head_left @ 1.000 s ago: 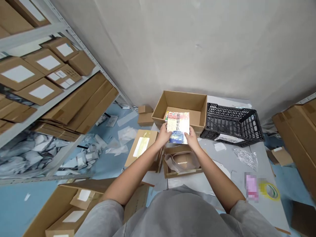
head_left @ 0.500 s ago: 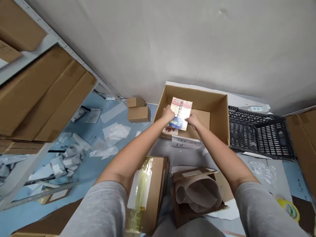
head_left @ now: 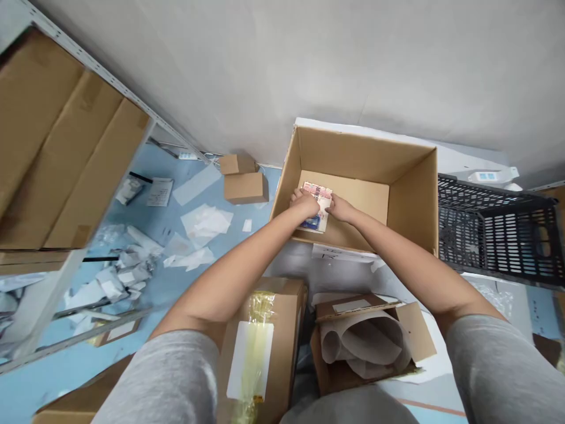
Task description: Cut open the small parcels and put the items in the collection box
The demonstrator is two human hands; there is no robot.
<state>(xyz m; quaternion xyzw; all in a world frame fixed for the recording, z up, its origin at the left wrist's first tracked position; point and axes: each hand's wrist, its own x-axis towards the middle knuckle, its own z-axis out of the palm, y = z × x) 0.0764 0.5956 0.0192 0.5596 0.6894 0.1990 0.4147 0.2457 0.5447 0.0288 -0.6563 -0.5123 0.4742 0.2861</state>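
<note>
A book with a pale cover, red pattern at its top and blue at its bottom, is down in the left end of a large open cardboard box. My left hand is closed over the book's left side and covers part of the cover. At its right edge, my right hand grips with bent fingers. Whatever lies directly under the book is hidden. Bare brown cardboard shows on the box floor to the right.
A black plastic crate stands right of the box. Nearer me are a taped carton and an opened carton with rolled wrapping. Shelving with cartons rises at left. Small boxes and paper scraps lie on the blue floor.
Both hands have lowered the book from above into the left end of the box, where it lies flatter. The camera view has shifted, bringing the box's inside more fully into sight.
</note>
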